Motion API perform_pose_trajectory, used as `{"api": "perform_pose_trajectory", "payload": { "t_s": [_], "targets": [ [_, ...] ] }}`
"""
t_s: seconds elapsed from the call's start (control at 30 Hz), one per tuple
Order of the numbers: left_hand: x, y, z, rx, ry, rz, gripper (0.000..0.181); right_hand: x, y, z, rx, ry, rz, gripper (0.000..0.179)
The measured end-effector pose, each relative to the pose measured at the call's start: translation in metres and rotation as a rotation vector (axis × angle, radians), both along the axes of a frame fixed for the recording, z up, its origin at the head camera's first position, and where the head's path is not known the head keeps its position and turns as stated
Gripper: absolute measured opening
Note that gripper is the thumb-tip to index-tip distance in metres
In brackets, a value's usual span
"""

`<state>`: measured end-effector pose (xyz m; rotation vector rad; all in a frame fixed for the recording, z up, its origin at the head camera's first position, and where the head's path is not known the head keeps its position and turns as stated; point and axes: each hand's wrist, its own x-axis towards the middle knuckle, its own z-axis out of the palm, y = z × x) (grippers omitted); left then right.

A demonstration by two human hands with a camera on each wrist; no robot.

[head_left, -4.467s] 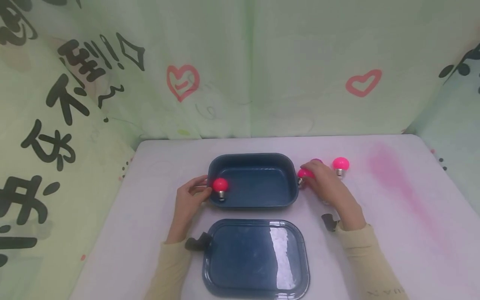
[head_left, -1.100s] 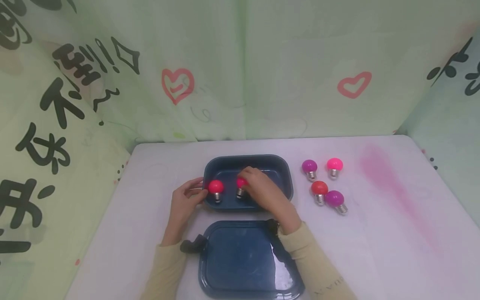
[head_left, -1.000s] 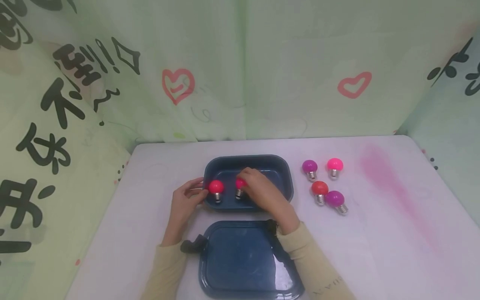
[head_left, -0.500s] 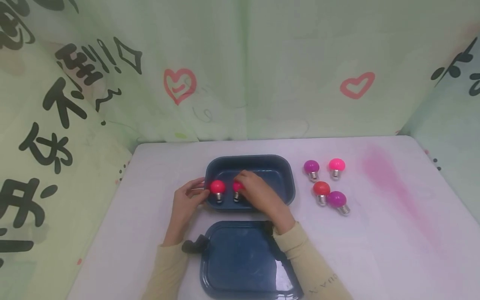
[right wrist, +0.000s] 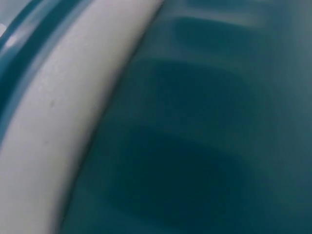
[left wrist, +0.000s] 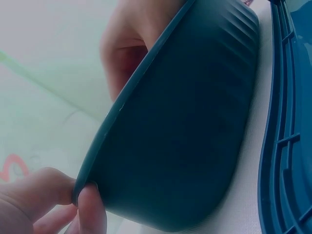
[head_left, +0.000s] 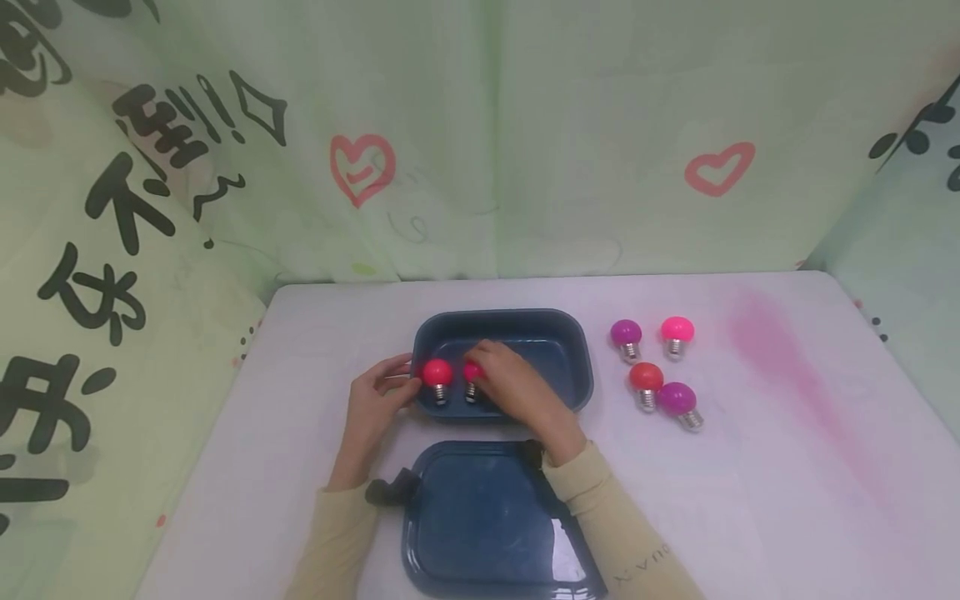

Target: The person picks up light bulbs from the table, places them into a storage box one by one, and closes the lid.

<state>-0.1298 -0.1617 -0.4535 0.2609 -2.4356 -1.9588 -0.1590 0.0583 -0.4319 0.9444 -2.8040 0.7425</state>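
In the head view a dark blue rectangular box (head_left: pixel 525 406) stands uncovered on the table. My left hand (head_left: pixel 377 396) pinches its left rim between thumb and fingers, which the left wrist view confirms at the rim's corner. Inside, at the left end, lies a red light bulb (head_left: pixel 438 374) with its metal base toward me. My right hand (head_left: pixel 517 383) reaches into the box and grips a pink light bulb (head_left: pixel 472 372) just right of the red one; the fingers cover part of it. Only the box's outer wall (right wrist: pixel 185 146) and nearby surfaces show in the right wrist view.
A blue lid (head_left: pixel 487 521) lies in front of the box, partly under the right forearm. To the right on the white table (head_left: pixel 750 467) are two purple bulbs, one purple bulb (head_left: pixel 626 333) farther back, a pink bulb (head_left: pixel 677 329) and an orange-red bulb (head_left: pixel 646 377).
My right hand took the pink bulb from right of the box into it, then shifted it slightly left toward the red bulb. The left hand stays at the rim.
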Motion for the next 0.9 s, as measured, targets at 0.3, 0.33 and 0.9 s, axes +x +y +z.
{"api": "perform_pose_trajectory", "payload": {
  "t_s": [0.3,0.33,0.9],
  "targets": [
    [0.001,0.0,0.001,0.001,0.0,0.0,0.043,-0.001,-0.001,0.008,0.007,0.009,0.009,0.03],
    [0.001,0.0,0.001,0.003,0.0,-0.001,0.043,-0.001,-0.001,0.009,0.009,0.011,0.008,0.03],
    [0.002,0.002,0.005,-0.015,-0.017,0.001,0.045,0.008,0.014,0.027,0.041,0.044,-0.042,0.038]
  ]
}}
